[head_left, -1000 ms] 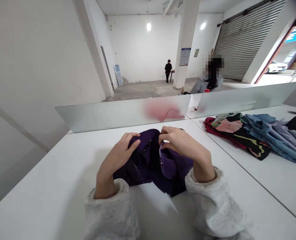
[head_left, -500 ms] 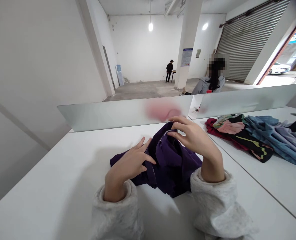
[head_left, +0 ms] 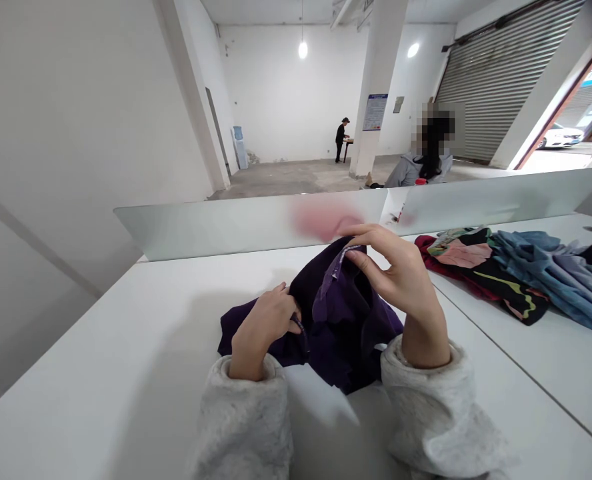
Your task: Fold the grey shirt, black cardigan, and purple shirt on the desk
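Note:
A dark purple garment (head_left: 341,347) lies bunched on the white table in front of me; its exact kind does not show. My right hand (head_left: 393,267) pinches its upper edge between thumb and fingers and holds that edge raised, with a pale seam visible along it. Lower down on the left, my left hand (head_left: 271,320) is closed on another edge of the same cloth, its fingertips partly hidden in the folds. Between the two hands the garment gapes, showing a dark inside.
A frosted divider (head_left: 226,227) runs along the table's (head_left: 101,373) far edge. To the right lies a heap of clothes (head_left: 526,267) in red, black, blue and lilac. Beyond the divider are a seated person (head_left: 421,160) in grey and a standing person (head_left: 341,140) near a pillar.
My left hand has gone from spread fingers to closed on the cloth's edge. My right hand has tightened its pinch and lifted the upper edge slightly.

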The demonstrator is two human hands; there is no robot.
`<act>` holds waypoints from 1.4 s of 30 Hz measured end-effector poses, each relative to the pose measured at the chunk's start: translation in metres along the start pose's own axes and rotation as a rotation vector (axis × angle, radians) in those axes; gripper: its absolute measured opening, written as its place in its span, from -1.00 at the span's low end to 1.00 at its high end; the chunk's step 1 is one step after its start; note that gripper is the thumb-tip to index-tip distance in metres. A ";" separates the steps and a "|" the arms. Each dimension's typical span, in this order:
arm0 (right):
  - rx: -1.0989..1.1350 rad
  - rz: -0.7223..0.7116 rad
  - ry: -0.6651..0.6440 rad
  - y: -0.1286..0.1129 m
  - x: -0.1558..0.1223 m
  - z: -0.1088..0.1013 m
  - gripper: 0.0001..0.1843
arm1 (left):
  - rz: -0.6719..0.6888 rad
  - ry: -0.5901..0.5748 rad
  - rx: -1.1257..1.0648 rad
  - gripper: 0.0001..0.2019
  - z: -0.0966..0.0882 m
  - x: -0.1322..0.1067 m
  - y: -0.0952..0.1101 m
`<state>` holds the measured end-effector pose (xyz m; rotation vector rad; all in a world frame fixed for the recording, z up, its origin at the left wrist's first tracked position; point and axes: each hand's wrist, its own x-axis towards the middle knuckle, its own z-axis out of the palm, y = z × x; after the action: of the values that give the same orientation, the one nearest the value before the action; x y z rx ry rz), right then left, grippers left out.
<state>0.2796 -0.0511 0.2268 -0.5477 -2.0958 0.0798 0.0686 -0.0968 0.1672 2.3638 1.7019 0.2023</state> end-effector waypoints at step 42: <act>-0.085 -0.280 -0.431 -0.024 0.001 0.013 -0.77 | -0.072 0.851 -0.432 -0.96 -0.043 -0.040 0.022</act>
<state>0.2604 -0.0701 0.2271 -0.2974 -2.5873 -0.0591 0.0659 -0.1374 0.2153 1.9808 1.7666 1.5628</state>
